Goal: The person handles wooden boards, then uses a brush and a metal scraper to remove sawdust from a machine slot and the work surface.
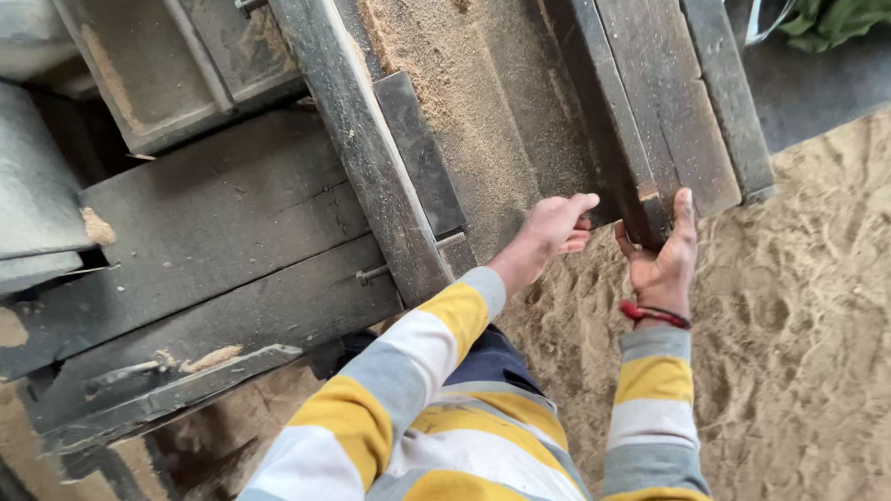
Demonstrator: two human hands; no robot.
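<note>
- A long dark plank (622,108) lies on the saw table (492,112). It runs from the top of the picture down to the person, leaning a little to the right.
- Its near end sticks out past the table edge, over the sawdust floor (823,327).
- The right hand (666,255) grips that end from the right side, thumb up.
- The left hand (557,225) curls on the left of the plank end, fingers touching it.
- More planks (707,102) lie just beside it.
</note>
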